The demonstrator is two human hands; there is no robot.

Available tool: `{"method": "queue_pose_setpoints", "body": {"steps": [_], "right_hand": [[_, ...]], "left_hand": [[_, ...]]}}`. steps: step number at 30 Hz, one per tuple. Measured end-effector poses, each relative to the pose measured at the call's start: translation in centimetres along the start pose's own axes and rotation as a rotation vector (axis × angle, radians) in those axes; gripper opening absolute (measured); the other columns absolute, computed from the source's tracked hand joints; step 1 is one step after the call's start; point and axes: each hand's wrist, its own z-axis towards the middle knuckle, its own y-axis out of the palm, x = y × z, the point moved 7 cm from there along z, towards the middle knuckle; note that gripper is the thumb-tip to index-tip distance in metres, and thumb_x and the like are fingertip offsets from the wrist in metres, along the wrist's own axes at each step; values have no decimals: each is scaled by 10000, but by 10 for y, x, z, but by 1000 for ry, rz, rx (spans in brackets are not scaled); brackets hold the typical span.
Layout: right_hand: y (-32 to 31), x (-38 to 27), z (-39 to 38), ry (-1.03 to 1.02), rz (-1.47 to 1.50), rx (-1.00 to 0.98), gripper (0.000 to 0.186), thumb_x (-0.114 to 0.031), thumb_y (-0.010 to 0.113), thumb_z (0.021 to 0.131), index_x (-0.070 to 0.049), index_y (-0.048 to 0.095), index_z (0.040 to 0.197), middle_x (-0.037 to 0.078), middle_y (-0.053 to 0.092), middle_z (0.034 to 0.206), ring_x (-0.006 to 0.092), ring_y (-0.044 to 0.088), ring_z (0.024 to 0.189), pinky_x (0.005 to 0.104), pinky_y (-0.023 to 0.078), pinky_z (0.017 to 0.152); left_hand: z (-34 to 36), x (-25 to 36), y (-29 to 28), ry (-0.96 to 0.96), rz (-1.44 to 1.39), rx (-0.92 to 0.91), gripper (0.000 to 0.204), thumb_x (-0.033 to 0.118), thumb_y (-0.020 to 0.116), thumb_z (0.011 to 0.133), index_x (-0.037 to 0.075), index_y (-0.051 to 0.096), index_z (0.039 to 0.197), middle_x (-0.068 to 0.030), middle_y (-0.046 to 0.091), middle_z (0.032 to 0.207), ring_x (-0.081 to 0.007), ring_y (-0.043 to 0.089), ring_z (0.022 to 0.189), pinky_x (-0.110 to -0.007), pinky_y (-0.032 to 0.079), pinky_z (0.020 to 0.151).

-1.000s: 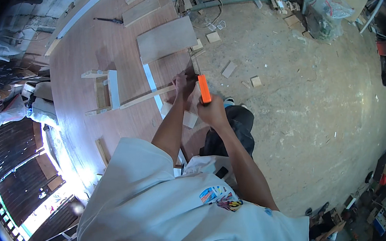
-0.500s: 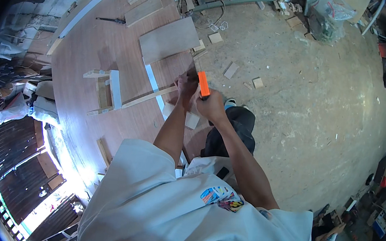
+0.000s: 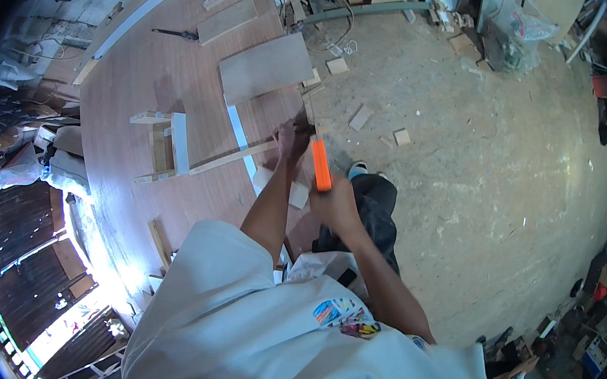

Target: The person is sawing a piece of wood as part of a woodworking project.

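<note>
My left hand (image 3: pixel 292 140) is closed around the end of a long narrow wooden strip (image 3: pixel 232 158) near the table's right edge. The strip runs left from it across the tabletop to a small wooden frame (image 3: pixel 180 144). My right hand (image 3: pixel 333 202) grips what looks like a hand saw with an orange handle (image 3: pixel 321 164), just beyond the table edge and nearer my body than the left hand. Its blade is seen edge-on and hardly shows. Under my left forearm lies a pale wood block (image 3: pixel 298 195), partly covered.
A large flat board (image 3: pixel 266 69) and a smaller board (image 3: pixel 227 21) lie farther along the table (image 3: pixel 124 87). A dark slim tool (image 3: pixel 175 33) rests beside them. Wood offcuts (image 3: pixel 401 136) are scattered on the concrete floor (image 3: pixel 483 187). A clear plastic bag (image 3: pixel 522 46) stands far right.
My right hand has drawn the orange-handled saw back toward my body, away from my left hand. The left hand and the wooden strip stay nearly in place.
</note>
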Motion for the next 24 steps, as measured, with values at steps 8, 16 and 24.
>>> {"method": "queue_pose_setpoints", "body": {"steps": [8, 16, 24], "right_hand": [[-5, -11, 43, 25, 41, -23, 72, -46, 596, 753, 22, 574, 755, 208, 593, 675, 346, 639, 654, 367, 475, 601], [-39, -34, -34, 129, 89, -39, 85, -37, 582, 774, 44, 561, 787, 230, 561, 660, 343, 623, 633, 377, 465, 615], [-10, 34, 65, 78, 7, 47, 68, -38, 584, 752, 26, 570, 772, 191, 591, 673, 250, 568, 586, 363, 453, 586]], "left_hand": [[10, -8, -2, 43, -21, 98, 273, 375, 703, 723, 167, 696, 900, -113, 682, 849, -326, 626, 855, -465, 405, 804], [0, 7, 16, -128, 216, -73, 275, 401, 672, 749, 166, 713, 888, -90, 689, 918, -304, 604, 938, -437, 352, 903], [5, 29, 32, 16, 12, -85, 302, 388, 711, 729, 192, 732, 957, -100, 699, 927, -309, 644, 910, -405, 379, 887]]}}
